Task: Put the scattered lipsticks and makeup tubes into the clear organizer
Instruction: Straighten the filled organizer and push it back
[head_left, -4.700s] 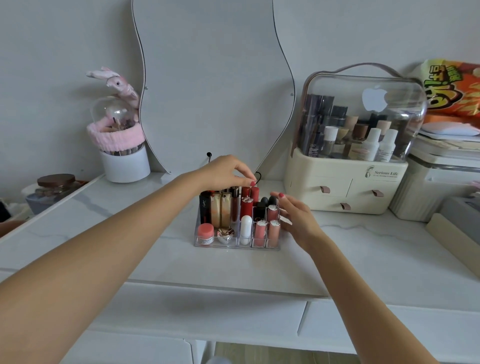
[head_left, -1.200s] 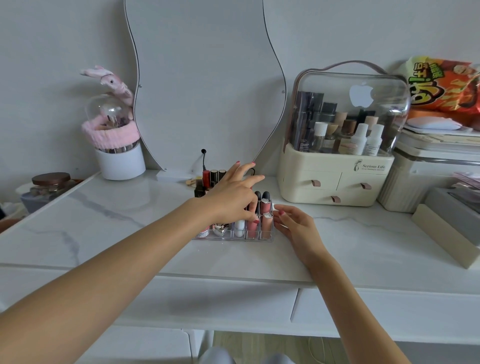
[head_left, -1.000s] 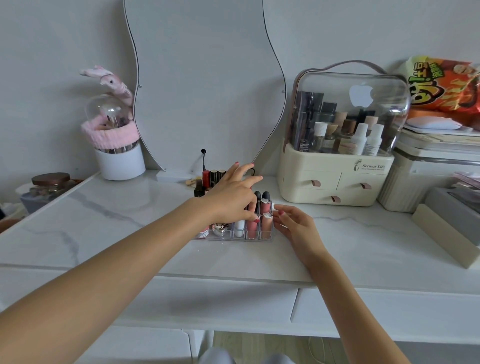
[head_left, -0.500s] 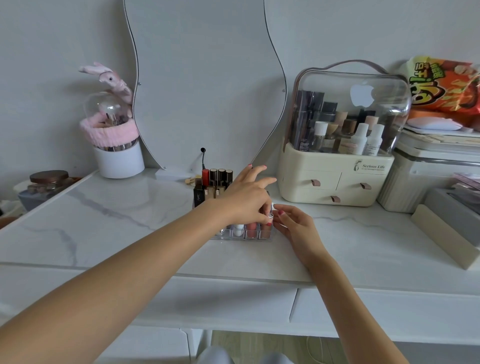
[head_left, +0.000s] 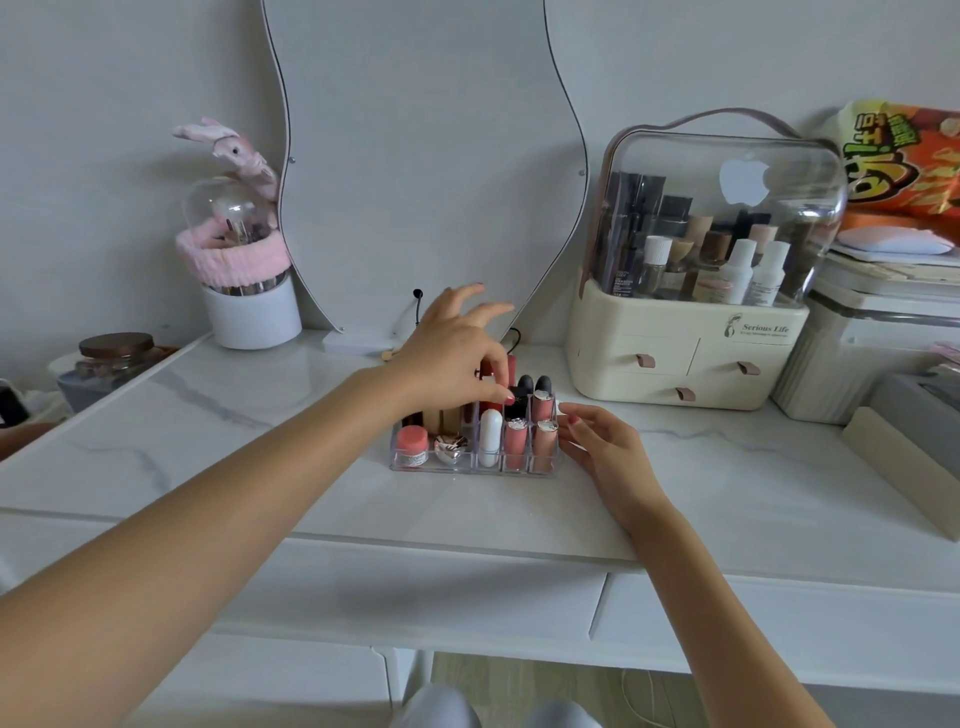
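The clear organizer (head_left: 441, 466) sits mid-desk, its cells holding several upright lipsticks and tubes. The front row has a pink jar (head_left: 413, 439), a silver heart compact (head_left: 451, 448), a white tube (head_left: 490, 436) and pink tubes (head_left: 515, 441). Two black-capped tubes (head_left: 543, 387) stand behind those. My left hand (head_left: 452, 358) hovers over the middle row, thumb and forefinger pinched at the top of a lipstick (head_left: 488, 392) there, other fingers spread. It hides the back row. My right hand (head_left: 602, 447) rests its fingertips against the organizer's right wall.
A cream cosmetic case (head_left: 691, 358) with a clear dome stands right of the organizer, a wavy mirror (head_left: 426, 156) behind it. A white cup (head_left: 252, 317) with a pink headband is back left, a brown-lidded jar (head_left: 111, 358) far left. Boxes (head_left: 904, 462) and a snack bag (head_left: 904, 161) crowd the right.
My left hand has moved from the organizer's front right corner back and left to the middle row. My right hand has stayed at the right wall.
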